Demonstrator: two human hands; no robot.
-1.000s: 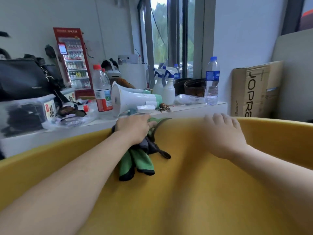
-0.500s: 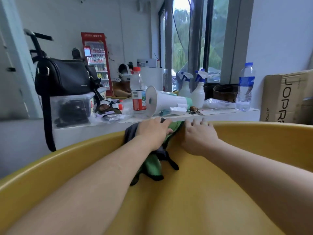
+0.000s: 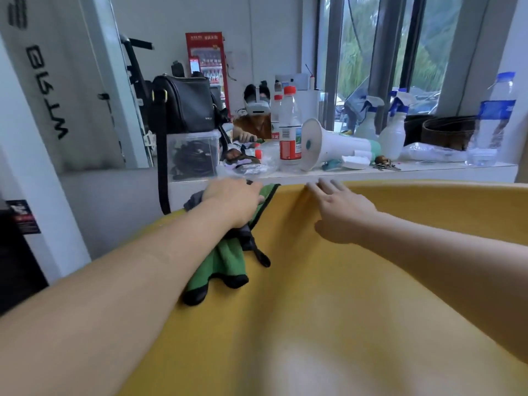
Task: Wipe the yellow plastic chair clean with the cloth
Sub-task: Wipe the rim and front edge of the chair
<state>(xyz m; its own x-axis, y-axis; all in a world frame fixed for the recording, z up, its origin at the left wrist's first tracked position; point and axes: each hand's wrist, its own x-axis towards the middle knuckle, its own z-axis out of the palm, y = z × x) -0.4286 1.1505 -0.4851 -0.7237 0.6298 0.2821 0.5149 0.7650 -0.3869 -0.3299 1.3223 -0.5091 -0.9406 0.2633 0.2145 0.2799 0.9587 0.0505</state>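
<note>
The yellow plastic chair fills the lower part of the view, its curved top edge running across the middle. A green cloth with black trim is draped over that edge on the left and hangs down the inner face. My left hand presses down on the cloth at the rim and grips it. My right hand rests flat on the chair's inner surface just below the rim, fingers spread, holding nothing, a short way right of the cloth.
Just behind the chair is a white ledge crowded with a white megaphone, water bottles, spray bottles, a black bag on a clear box, and keys. Windows are at the back right; a white panel stands at left.
The view has swung left. My left hand has slid the cloth leftward along the rim, and my right hand has followed along the inner surface, staying just right of the cloth.
</note>
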